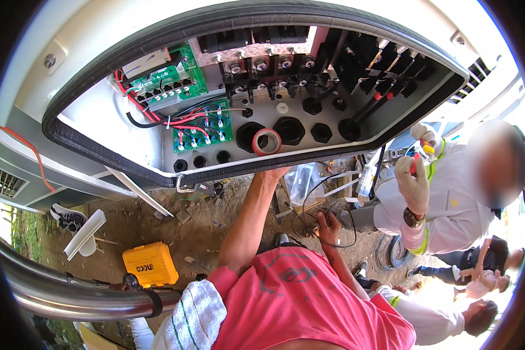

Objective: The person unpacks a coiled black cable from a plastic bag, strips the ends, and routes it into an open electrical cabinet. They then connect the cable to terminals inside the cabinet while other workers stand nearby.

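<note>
My left arm reaches up to the lower edge of an open equipment cabinet (175, 154). Only the back part of my left hand (277, 172) shows; the cabinet's rim hides its fingers. Down in front of my red shirt, my right hand (328, 228) is closed around a thin black cable (356, 228), which loops out beside it. A roll of tape (266, 142) with a reddish rim stands inside the cabinet, on the floor panel above my left hand. Black cable glands (289, 130) and green circuit boards (202, 129) with red and black wires are around it.
To the right a co-worker's gloved hand (413, 184) holds a small red thing. A yellow tool case (150, 264) lies on the dirt ground at left, near a steel pipe (87, 294). Coiled cable (392, 252) and more people are at the lower right.
</note>
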### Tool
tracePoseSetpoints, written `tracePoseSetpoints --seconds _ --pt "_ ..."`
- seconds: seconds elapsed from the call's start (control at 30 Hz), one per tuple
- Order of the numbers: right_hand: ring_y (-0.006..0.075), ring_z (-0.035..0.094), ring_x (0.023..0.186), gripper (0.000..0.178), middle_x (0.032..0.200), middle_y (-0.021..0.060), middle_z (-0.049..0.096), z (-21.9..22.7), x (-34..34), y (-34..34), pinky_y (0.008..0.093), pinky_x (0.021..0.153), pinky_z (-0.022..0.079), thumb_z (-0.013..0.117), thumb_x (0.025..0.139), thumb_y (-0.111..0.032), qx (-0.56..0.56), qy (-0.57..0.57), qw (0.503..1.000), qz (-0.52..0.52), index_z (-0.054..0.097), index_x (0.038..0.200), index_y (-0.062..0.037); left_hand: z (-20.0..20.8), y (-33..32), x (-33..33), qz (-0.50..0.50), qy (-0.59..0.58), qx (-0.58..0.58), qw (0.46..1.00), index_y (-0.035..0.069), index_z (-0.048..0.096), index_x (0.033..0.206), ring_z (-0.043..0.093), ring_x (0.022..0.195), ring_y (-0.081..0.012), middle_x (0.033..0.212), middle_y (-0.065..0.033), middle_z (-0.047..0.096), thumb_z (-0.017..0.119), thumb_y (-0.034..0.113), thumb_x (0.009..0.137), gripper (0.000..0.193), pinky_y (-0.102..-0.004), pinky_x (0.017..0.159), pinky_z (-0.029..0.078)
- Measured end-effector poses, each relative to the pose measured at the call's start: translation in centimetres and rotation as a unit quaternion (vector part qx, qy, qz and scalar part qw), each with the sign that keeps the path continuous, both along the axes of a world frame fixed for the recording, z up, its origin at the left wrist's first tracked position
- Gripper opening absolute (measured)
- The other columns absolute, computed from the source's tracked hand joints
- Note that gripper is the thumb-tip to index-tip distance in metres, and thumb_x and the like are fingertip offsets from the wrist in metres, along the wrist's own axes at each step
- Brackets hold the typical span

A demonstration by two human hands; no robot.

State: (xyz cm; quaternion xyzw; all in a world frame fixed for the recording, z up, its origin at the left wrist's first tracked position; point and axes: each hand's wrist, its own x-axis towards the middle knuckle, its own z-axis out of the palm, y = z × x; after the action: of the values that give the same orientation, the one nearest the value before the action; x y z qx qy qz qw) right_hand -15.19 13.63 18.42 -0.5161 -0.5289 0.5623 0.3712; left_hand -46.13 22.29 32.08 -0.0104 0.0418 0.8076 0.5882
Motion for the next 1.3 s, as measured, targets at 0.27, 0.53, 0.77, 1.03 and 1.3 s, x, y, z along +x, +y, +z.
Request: tracePoseSetpoints --seconds 0.27,0.53,0.77,1.03,1.3 --pt "0.0057 0.057 0.073 0.022 0.085 -0.0028 0.071 -0.6 0.2 -1.0 0.0262 0.063 0.043 0.078 0.106 -0.024 0.005 0.040 0.999 -0.031 0.077 0.103 -0.0031 -0.7 -0.3 -2.5 0.021 0.021 -0.012 0.999 0.009 0.070 0.127 0.069 0.114 -0.0243 0.122 -0.0081 0.073 0.065 0.023 0.109 0.024 -0.0422 0.099 0.057" --pt "0.0062 0.058 0.075 0.028 0.084 -0.0011 0.072 0.4 0.8 -1.5 0.0262 0.065 0.043 0.079 0.104 -0.030 -0.021 -0.029 0.999 -0.036 0.077 0.102 -0.0030 -0.9 -0.4 -3.2 0.023 0.029 -0.019 0.999 0.009 0.070 0.127 0.069 0.115 -0.0251 0.123 -0.0085 0.073 0.065 0.025 0.108 0.025 -0.0436 0.100 0.057" --pt "0.0069 0.061 0.077 0.026 0.085 -0.0011 0.072 0.1 0.7 -1.9 0.0268 0.067 0.046 0.078 0.105 -0.027 -0.025 0.012 0.999 -0.040 0.077 0.104 -0.0014 -0.9 -0.4 -3.4 0.020 0.029 -0.021 0.999 0.009 0.071 0.128 0.069 0.116 -0.0257 0.124 -0.0088 0.073 0.066 0.026 0.108 0.027 -0.0447 0.101 0.057" --pt "0.0085 0.066 0.078 0.024 0.088 -0.0002 0.074 0.0 0.9 -1.4 0.0275 0.071 0.050 0.077 0.106 -0.023 -0.045 0.013 0.998 -0.031 0.078 0.107 0.0008 -1.1 -0.4 -3.3 0.020 0.027 -0.024 0.999 0.009 0.071 0.128 0.069 0.117 -0.0265 0.125 -0.0092 0.074 0.067 0.027 0.107 0.028 -0.0461 0.101 0.057" --pt "0.0072 0.064 0.078 0.024 0.086 0.0006 0.074 0.1 1.2 -1.2 0.0273 0.071 0.050 0.077 0.106 -0.025 -0.038 -0.019 0.999 -0.030 0.078 0.105 -0.0005 -1.1 -0.4 -3.5 0.020 0.025 -0.026 0.999 0.009 0.071 0.129 0.069 0.118 -0.0272 0.126 -0.0096 0.074 0.067 0.028 0.107 0.030 -0.0475 0.102 0.057"
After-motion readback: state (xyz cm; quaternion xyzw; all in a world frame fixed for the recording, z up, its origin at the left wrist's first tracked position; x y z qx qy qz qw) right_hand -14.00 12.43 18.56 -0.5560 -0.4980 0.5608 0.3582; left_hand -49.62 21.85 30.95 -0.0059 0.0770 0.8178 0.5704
